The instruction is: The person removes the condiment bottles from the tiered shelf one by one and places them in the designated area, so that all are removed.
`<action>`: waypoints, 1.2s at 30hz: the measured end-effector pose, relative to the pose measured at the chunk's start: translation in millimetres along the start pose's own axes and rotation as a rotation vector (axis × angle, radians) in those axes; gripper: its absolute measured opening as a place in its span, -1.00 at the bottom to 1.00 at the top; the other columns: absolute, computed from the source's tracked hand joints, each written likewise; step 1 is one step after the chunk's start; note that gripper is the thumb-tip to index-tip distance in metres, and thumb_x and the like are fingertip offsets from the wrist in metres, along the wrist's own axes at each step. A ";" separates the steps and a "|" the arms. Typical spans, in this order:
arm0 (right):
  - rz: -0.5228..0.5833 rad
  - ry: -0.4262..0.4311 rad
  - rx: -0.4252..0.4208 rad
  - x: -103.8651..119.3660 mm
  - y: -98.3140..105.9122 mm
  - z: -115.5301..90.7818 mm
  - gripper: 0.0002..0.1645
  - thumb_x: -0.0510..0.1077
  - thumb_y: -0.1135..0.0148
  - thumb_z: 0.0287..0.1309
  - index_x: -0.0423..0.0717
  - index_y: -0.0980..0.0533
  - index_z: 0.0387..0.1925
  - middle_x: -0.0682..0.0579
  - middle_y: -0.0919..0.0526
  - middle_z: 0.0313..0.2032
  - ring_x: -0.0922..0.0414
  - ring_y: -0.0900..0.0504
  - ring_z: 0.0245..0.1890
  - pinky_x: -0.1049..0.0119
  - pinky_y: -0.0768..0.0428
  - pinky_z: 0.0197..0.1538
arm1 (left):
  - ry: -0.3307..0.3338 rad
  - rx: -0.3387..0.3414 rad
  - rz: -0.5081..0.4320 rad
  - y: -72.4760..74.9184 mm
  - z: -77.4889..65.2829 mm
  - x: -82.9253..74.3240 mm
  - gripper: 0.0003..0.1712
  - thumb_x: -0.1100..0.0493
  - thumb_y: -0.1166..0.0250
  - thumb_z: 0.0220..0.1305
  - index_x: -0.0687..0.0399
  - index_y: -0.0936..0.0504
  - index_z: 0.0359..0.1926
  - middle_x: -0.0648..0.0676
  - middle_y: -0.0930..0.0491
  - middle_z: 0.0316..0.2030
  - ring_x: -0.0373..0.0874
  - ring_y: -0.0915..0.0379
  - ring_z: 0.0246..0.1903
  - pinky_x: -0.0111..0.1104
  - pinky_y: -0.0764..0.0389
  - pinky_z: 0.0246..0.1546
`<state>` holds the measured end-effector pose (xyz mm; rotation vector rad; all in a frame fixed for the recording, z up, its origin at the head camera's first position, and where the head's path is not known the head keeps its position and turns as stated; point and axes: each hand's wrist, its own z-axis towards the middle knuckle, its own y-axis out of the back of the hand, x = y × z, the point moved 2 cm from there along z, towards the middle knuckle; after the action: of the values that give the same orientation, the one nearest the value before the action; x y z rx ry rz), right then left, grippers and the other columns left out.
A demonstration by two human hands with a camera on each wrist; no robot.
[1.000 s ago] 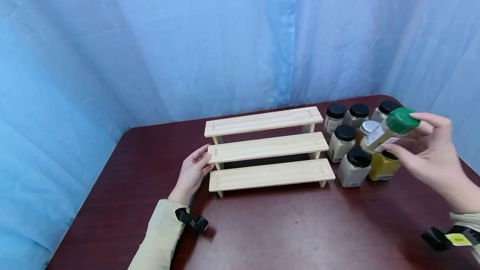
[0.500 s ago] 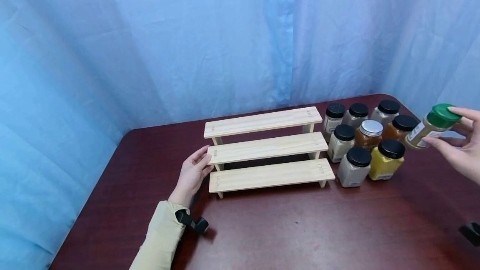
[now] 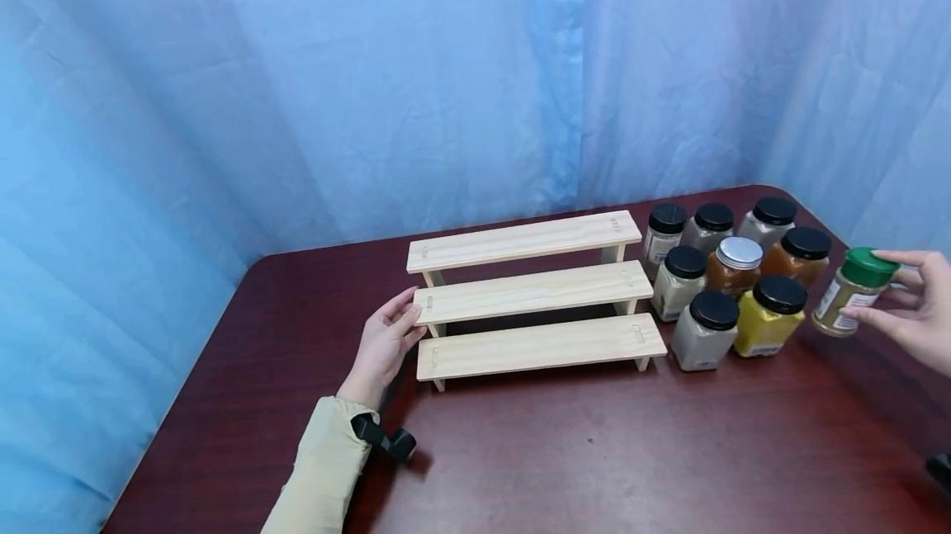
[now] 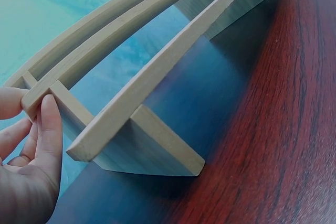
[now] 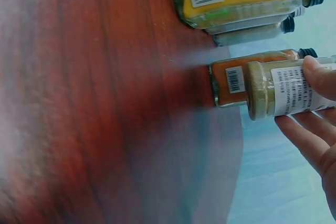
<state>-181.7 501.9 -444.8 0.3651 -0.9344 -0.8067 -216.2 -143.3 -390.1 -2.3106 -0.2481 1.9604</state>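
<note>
My left hand (image 3: pixel 385 346) pinches the left end of the middle board of a three-step wooden shelf rack (image 3: pixel 531 292). The left wrist view shows the thumb and fingers of this hand (image 4: pixel 31 166) on either side of the board end (image 4: pixel 39 95). At the far right, my right hand (image 3: pixel 921 307) holds a spice jar (image 3: pixel 847 303) with a green lid and pale brown powder, slightly tilted. In the right wrist view the jar's base (image 5: pixel 257 90) hangs over the table, its label partly covered by the fingers.
Several black-lidded jars crowd the rack's right side, among them a yellow-filled jar (image 3: pixel 768 323), an orange-brown jar (image 3: pixel 798 262) and a front grey one (image 3: pixel 702 340). A silver-lidded jar (image 3: pixel 735 262) stands mid-group. Blue curtains (image 3: pixel 416 88) hang behind the dark red table (image 3: pixel 557 451).
My right hand has carried the green-lidded spice jar rightward from above the other jars, then lowered it beside them, turning it more upright. The left hand stays on the rack.
</note>
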 end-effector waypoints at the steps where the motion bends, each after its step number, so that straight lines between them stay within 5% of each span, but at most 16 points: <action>1: 0.021 0.001 0.016 7.3 0.2 -1.6 -0.11 -0.32 -0.29 0.02 -0.12 -0.10 0.36 0.68 -0.25 -0.13 0.79 -0.34 -0.27 0.84 -0.37 -0.39 | 0.000 0.001 0.002 0.0 0.5 0.1 -0.48 0.36 -0.04 0.39 0.21 -0.27 0.35 -0.09 -0.44 -0.31 -0.35 -0.49 -0.38 -0.56 -0.56 -0.36; 6: 0.030 -0.046 0.090 43.7 -1.5 -6.8 -0.20 -0.27 -0.19 0.11 -0.11 -0.10 0.36 0.45 -0.37 -0.15 0.81 -0.29 -0.26 0.83 -0.36 -0.41 | 0.004 0.002 0.004 -0.3 1.1 -0.3 -0.49 0.35 -0.04 0.39 0.19 -0.29 0.34 -0.09 -0.45 -0.30 -0.35 -0.49 -0.38 -0.55 -0.56 -0.35; 9: 0.021 -0.065 0.139 66.3 -1.8 -6.6 -0.21 -0.37 -0.18 0.13 -0.18 -0.07 0.34 -0.02 -0.49 -0.12 0.83 -0.26 -0.28 0.81 -0.36 -0.44 | 0.004 0.000 -0.002 -0.4 0.6 -1.0 -0.48 0.36 -0.04 0.39 0.20 -0.28 0.35 -0.09 -0.45 -0.31 -0.35 -0.49 -0.39 -0.55 -0.57 -0.36; 14: 0.027 -0.060 0.162 90.0 -1.0 -6.8 -0.26 -0.49 -0.18 0.09 -0.28 -0.09 0.26 0.48 -0.41 -0.18 0.83 -0.27 -0.31 0.79 -0.37 -0.46 | -0.003 0.008 -0.003 -1.0 0.5 -2.0 -0.46 0.36 -0.03 0.39 0.25 -0.24 0.36 -0.09 -0.45 -0.32 -0.35 -0.49 -0.40 -0.56 -0.56 -0.37; 16: 0.016 -0.067 0.173 93.5 -1.9 -7.4 -0.26 -0.49 -0.20 0.07 -0.31 -0.09 0.24 0.46 -0.44 -0.18 0.84 -0.25 -0.32 0.79 -0.36 -0.47 | -0.005 0.009 0.002 -1.1 0.7 -2.0 -0.46 0.37 -0.03 0.39 0.26 -0.24 0.36 -0.09 -0.45 -0.32 -0.35 -0.49 -0.40 -0.56 -0.56 -0.38; 18: 0.003 -0.078 0.191 94.7 -3.3 -8.0 -0.25 -0.48 -0.22 0.06 -0.38 -0.06 0.22 0.02 -0.57 -0.15 0.84 -0.23 -0.33 0.80 -0.35 -0.48 | -0.003 0.006 0.001 -1.1 0.1 -2.2 -0.46 0.36 -0.03 0.39 0.26 -0.24 0.36 -0.09 -0.45 -0.32 -0.35 -0.49 -0.40 -0.56 -0.56 -0.38; 21: -0.013 -0.088 0.213 95.4 -5.1 -9.0 -0.23 -0.45 -0.23 0.06 -0.46 -0.01 0.20 -0.62 -0.36 -0.14 0.85 -0.19 -0.33 0.81 -0.34 -0.49 | -0.003 0.004 0.009 -0.8 -0.5 -1.6 -0.46 0.36 -0.04 0.39 0.26 -0.24 0.36 -0.08 -0.44 -0.32 -0.35 -0.49 -0.39 -0.56 -0.56 -0.38; 22: -0.008 -0.087 0.213 95.1 -5.2 -9.4 -0.24 -0.44 -0.22 0.07 -0.46 -0.01 0.19 -0.62 -0.36 -0.13 0.85 -0.19 -0.32 0.82 -0.34 -0.48 | -0.001 0.002 0.008 -0.6 -0.6 -1.3 -0.46 0.36 -0.04 0.39 0.26 -0.24 0.36 -0.08 -0.44 -0.32 -0.35 -0.49 -0.39 -0.56 -0.56 -0.37; 25: 0.013 -0.070 0.191 90.5 -4.9 -11.7 -0.29 -0.43 -0.20 0.09 -0.44 -0.04 0.18 0.05 -0.55 -0.12 0.86 -0.22 -0.29 0.83 -0.35 -0.46 | -0.002 0.002 0.009 -0.4 -0.8 -0.9 -0.46 0.35 -0.04 0.39 0.26 -0.24 0.36 -0.08 -0.44 -0.32 -0.35 -0.49 -0.39 -0.56 -0.57 -0.37; 29: 0.058 -0.055 0.148 71.7 -4.3 -15.8 -0.35 -0.43 -0.18 0.10 -0.30 -0.14 0.20 0.72 -0.19 -0.14 0.84 -0.27 -0.25 0.84 -0.37 -0.42 | -0.007 0.001 0.007 -1.1 -1.2 -2.0 -0.47 0.35 -0.04 0.39 0.25 -0.26 0.35 -0.08 -0.44 -0.32 -0.35 -0.49 -0.39 -0.56 -0.56 -0.37; 36: 0.048 -0.048 0.063 27.0 -7.2 -17.0 -0.27 -0.64 -0.15 -0.04 -0.27 -0.27 0.20 0.52 -0.26 -0.07 0.70 -0.28 -0.08 0.87 -0.36 -0.29 | -0.005 -0.005 0.002 -1.7 -1.4 -2.7 -0.48 0.35 -0.04 0.39 0.26 -0.27 0.34 -0.08 -0.44 -0.32 -0.34 -0.49 -0.40 -0.56 -0.56 -0.38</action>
<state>-161.8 476.0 -443.3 0.3785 -1.0121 -0.7465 -215.3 -142.1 -387.0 -2.3102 -0.2515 1.9688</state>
